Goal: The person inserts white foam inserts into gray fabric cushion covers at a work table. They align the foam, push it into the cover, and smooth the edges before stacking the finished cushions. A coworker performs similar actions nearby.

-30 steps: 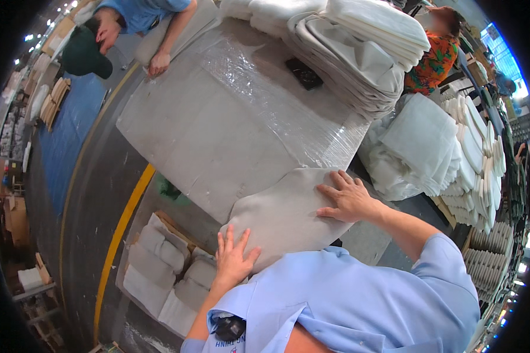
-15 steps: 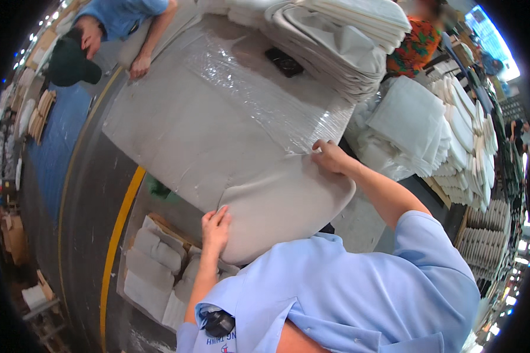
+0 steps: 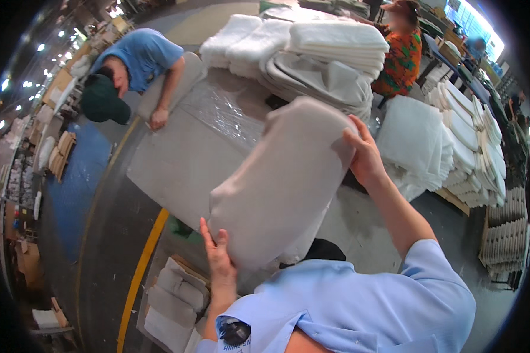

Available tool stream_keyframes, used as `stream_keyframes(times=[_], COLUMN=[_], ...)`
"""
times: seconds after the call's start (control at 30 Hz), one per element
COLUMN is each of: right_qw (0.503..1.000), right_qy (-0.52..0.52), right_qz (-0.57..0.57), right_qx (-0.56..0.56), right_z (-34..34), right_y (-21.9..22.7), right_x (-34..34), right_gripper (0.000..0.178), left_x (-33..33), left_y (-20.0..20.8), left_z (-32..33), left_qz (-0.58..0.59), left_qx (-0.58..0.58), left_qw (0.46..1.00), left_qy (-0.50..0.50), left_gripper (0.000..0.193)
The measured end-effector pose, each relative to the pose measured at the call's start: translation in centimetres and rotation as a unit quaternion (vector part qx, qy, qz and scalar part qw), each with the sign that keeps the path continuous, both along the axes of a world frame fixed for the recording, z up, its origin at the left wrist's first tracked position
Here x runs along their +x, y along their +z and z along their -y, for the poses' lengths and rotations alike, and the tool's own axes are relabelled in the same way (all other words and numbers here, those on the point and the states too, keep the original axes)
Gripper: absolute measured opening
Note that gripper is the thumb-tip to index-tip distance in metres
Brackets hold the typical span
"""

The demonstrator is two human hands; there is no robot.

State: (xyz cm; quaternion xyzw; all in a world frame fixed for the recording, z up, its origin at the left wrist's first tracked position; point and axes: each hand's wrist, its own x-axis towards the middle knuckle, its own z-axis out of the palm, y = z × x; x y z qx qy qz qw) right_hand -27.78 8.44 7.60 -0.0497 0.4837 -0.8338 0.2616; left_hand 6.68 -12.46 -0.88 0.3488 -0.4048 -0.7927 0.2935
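A light grey padded cushion piece (image 3: pixel 282 188) is raised and tilted above the table's near end, between my two hands. My right hand (image 3: pixel 367 152) grips its upper right edge, thumb on the near face and the other fingers partly hidden behind. At the lower left edge, my left hand (image 3: pixel 221 262) supports it, with some fingers stretched upward along the side. Beneath and beyond lies the grey-covered table (image 3: pixel 171 162), with a sheet of clear plastic film (image 3: pixel 229 115) on it.
White padded pieces (image 3: pixel 335 38) and folded grey covers (image 3: pixel 318 76) are stacked at the table's far end. A co-worker in blue (image 3: pixel 141 56) leans over the far left corner. Grey pads fill a box (image 3: pixel 174 300) below left. More white stacks (image 3: pixel 415 135) stand right.
The cushion piece has been lifted off the table and tilted up, its far end raised. My right hand has moved up and right with it. The view has shifted, showing more of the far end.
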Motion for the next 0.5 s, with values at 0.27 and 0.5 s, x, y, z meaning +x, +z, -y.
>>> stream_keyframes(times=[0.27, 0.5], right_qw=[0.971, 0.760], right_qy=[0.224, 0.403], right_qz=[-0.055, -0.432], right_qx=[0.064, 0.272], right_z=[3.9, 1.7], right_y=[-2.6, 2.4], right_x=[7.9, 6.0], right_gripper=[0.075, 0.068], left_x=[-0.5, 7.2], left_y=[-6.5, -6.9], left_z=[-6.2, 4.1], left_qz=[-0.048, -0.006], left_qx=[0.109, 0.198], left_qw=[0.977, 0.971], left_qy=[-0.179, -0.133], left_gripper=[0.077, 0.081])
